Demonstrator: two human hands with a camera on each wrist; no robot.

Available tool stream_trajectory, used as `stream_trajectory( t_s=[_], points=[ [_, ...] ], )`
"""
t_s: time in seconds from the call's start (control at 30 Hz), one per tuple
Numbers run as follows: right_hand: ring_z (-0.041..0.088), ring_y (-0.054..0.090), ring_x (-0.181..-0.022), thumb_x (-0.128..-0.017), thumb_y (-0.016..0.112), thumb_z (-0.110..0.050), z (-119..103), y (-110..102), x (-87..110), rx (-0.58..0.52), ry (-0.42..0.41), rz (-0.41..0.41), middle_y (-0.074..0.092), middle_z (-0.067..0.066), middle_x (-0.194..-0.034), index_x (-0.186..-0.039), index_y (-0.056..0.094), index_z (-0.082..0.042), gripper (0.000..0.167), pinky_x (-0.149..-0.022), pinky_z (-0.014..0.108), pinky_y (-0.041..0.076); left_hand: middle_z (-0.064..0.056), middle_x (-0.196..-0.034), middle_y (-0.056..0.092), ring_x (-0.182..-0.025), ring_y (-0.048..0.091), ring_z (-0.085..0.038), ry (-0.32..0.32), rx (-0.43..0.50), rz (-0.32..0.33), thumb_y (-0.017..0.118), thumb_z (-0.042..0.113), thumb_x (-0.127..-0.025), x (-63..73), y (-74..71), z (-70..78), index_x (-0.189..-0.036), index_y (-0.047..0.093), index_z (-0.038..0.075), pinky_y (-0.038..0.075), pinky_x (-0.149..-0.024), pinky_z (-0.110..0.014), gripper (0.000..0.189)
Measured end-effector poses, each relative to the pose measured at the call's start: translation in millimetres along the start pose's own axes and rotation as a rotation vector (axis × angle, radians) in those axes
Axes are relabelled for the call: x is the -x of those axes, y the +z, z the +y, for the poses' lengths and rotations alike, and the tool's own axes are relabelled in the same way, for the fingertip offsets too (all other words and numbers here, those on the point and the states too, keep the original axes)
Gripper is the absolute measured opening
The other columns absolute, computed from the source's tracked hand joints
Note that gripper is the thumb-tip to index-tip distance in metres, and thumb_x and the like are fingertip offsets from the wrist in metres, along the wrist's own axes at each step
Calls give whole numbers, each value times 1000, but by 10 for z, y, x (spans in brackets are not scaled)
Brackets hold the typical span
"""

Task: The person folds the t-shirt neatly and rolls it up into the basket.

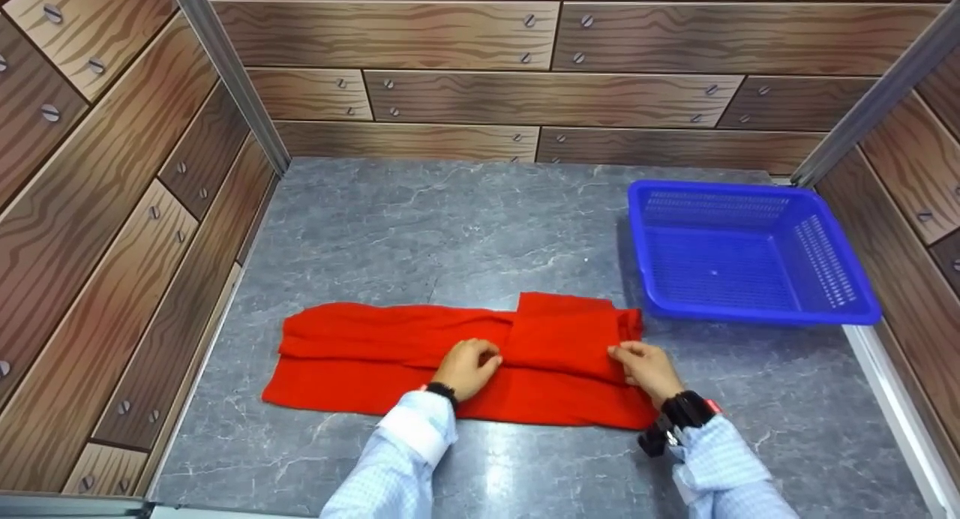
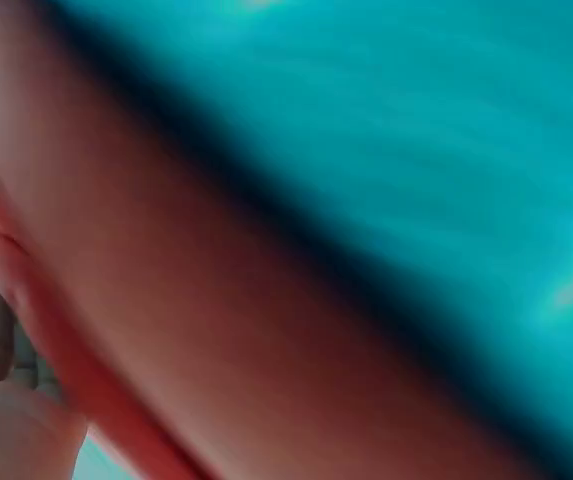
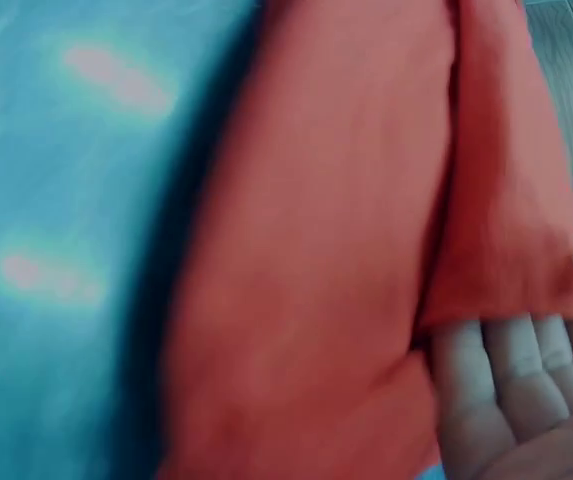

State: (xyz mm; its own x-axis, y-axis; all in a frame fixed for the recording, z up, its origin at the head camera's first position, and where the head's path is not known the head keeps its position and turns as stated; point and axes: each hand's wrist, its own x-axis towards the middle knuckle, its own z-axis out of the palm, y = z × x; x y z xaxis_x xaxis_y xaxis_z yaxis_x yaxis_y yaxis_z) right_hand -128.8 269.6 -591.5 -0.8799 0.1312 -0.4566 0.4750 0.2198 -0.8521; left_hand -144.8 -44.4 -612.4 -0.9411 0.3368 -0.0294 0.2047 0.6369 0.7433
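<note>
A red cloth [image 1: 390, 331] was laid lengthwise across the counter [image 1: 450, 226], in the lower centre of the frame, with a flap [image 1: 566, 328] folded over its right half. The left hand [image 1: 466, 369] was rested on the cloth beside the flap's left edge, its fingers loosely bent, a gap left between thumb and forefinger, nothing seen gripped. The flap's right edge was touched by the right hand [image 1: 651, 370]; its fingertips were covered by fabric in the right wrist view, so whether the edge was pinched could not be told.

The flap could, it was judged, be skewed if its edge were pulled harder than the cloth was steadied. The lower layer [image 1: 555, 403], unaligned at the right end, might be dragged along or creased if caught together with the flap. The blue basket [image 1: 757, 315], at centre right, might be nudged by a wide sweep of the right hand.

No brand, label or writing could be read on the cloth, the basket or the black wristband [image 1: 686, 409] at lower right
</note>
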Motion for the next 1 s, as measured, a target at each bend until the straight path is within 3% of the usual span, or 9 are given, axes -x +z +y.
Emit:
stream_trajectory(
  t_s=[0.17, 0.3, 0.4, 0.53, 0.6, 0.7, 0.8, 0.9, 1.0],
  points=[
    [0, 31, -47, -94, 65, -25, -69, 58, -121, -103, 52, 52, 35, -13, -57, -125, 59, 4, 42, -46, 16, 30, -15, -101, 70, -92, 66, -25, -85, 203, 31, 63, 7, -91, -289, 86, 217, -120, 62, 1, 53, -85, -37, 29],
    [0, 35, -49, -94, 64, -20, -106, 102, -185, -148, 6, 99, 42, -14, -60, -119, 61, 2, 34, -48, 16, 32, -15, -109, 67, -91, 63, -23, -109, 314, 44, 60, -6, -86, -464, 113, 311, -116, 60, 3, 51, -83, -32, 31],
    [1, 40, -57, -94, 64, -18, -122, 109, -180, -223, -63, 122, 48, -15, -66, -107, 67, -6, 18, -53, 16, 32, -14, -121, 66, -101, 61, -25, -44, 378, 38, 56, -14, -83, -522, 101, 324, -114, 66, 6, 47, -81, -27, 38],
    [4, 36, -57, -95, 61, -11, -96, 66, -50, -374, -134, 85, 42, -10, -63, -92, 66, -17, 8, -50, 17, 28, -15, -133, 61, -120, 56, -29, 97, 466, 12, 53, -17, -81, -420, 32, 322, -121, 68, 5, 43, -78, -20, 47],
    [5, 35, -57, -95, 58, -8, -44, 46, 54, -411, -145, 39, 39, -8, -63, -88, 63, -19, 14, -51, 18, 29, -17, -138, 57, -103, 61, -28, 117, 488, -36, 53, -16, -81, -314, -4, 277, -125, 65, 3, 42, -72, -19, 49],
    [6, 39, -58, -94, 53, -4, 70, 14, 177, -400, -118, -36, 43, -7, -67, -87, 58, -17, 16, -55, 20, 36, -15, -134, 59, -73, 55, -17, 68, 479, -152, 56, -12, -84, -159, -34, 198, -128, 63, 6, 41, -63, -19, 48],
    [5, 44, -56, -95, 54, -8, 173, 0, 204, -302, -46, -88, 49, -7, -74, -88, 59, -16, 11, -59, 22, 44, -13, -128, 62, -60, 48, -8, -3, 442, -231, 61, -5, -86, -88, 7, 114, -128, 64, 11, 41, -57, -19, 45],
    [5, 46, -55, -95, 61, -18, 210, 20, 192, -183, 4, -87, 52, -8, -75, -90, 63, -14, 7, -60, 23, 48, -14, -130, 61, -63, 50, -11, 7, 402, -243, 63, -3, -87, -61, 53, 105, -126, 65, 11, 42, -58, -18, 42],
    [5, 46, -56, -92, 67, -20, 209, 73, 192, -106, -39, 8, 53, -9, -69, -92, 66, -9, 11, -57, 21, 45, -15, -144, 52, -92, 62, -20, 78, 366, -218, 61, -6, -86, -52, 113, 114, -128, 65, 12, 43, -65, -17, 45]
  ],
)
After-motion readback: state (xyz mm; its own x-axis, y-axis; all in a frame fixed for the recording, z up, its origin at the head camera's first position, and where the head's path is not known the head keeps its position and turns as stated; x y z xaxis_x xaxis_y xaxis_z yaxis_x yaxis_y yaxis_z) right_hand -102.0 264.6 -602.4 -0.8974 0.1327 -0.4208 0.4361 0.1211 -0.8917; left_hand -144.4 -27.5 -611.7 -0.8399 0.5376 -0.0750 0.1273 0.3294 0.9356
